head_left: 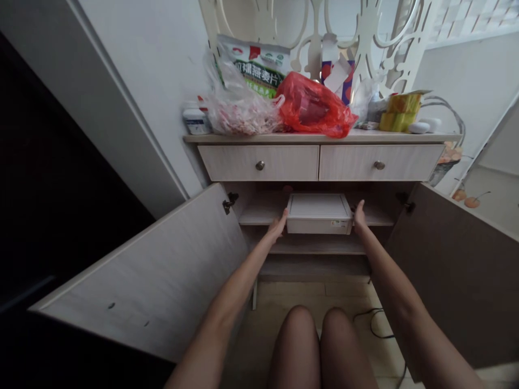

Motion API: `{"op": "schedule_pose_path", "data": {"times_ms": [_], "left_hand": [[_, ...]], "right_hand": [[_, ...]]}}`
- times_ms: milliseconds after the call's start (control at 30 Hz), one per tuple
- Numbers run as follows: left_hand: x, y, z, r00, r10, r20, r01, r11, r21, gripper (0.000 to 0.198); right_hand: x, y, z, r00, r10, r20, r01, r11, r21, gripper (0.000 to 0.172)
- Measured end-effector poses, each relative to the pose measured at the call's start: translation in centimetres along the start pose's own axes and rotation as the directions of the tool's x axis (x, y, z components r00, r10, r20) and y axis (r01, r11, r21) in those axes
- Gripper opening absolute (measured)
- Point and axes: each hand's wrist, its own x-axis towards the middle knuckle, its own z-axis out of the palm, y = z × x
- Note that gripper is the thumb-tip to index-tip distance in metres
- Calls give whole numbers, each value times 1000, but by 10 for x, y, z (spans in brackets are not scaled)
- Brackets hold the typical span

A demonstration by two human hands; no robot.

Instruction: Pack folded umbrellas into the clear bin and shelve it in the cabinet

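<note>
Head view: the left hand (pixel 277 227) and right hand (pixel 359 216), partly open, hold the white box (pixel 319 216) between them by its sides, its front jutting past the shelf (pixel 259 215) edge. A gap separates it from the drawers (pixel 287 162) above. Opened doors (pixel 162 270) flank both forearms (pixel 231 292). Higher, a red bag (pixel 314 100) reaches the worktop's (pixel 405 138) front edge.

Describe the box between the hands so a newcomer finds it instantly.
Find the pale cabinet with both lower doors swung open. Below its two shut drawers, at the upper shelf, look between the left hand and the right hand. The white box there is low and rectangular with a small label at its front's right end, unlike the crumpled bags above.
</note>
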Motion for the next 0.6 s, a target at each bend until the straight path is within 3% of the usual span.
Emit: {"op": "schedule_pose_path", "data": {"times_ms": [33,67,133,167,267,400,500,600], "left_hand": [[-2,-6,-1,982,148,-120,-137,986,96,82],[-4,-13,1,931,298,-208,-262,947,186,77],[-6,-29,11,826,496,-267,-420,858,297,65],[-6,-36,17,802,532,-270,-450,837,312,58],[1,-45,37,817,474,-328,-408,878,251,40],[22,-30,50,862,325,-390,-306,945,111,32],[39,-12,53,896,283,-343,-242,957,158,29],[55,0,55,906,314,-284,-234,931,281,26]], "right_hand": [[-12,5,-3,999,-17,-30,16,999,-34,92],[-25,11,-5,997,-53,-63,47,995,-85,87],[-51,22,-6,982,-165,-87,142,963,-228,77],[-62,25,-5,978,-190,-92,155,943,-294,72],[-72,26,4,984,-151,-94,99,905,-415,61],[-47,18,18,994,-80,-79,32,873,-486,56],[-24,17,27,995,-88,-45,53,857,-512,54],[-5,21,36,995,-95,-14,72,840,-538,53]]}}
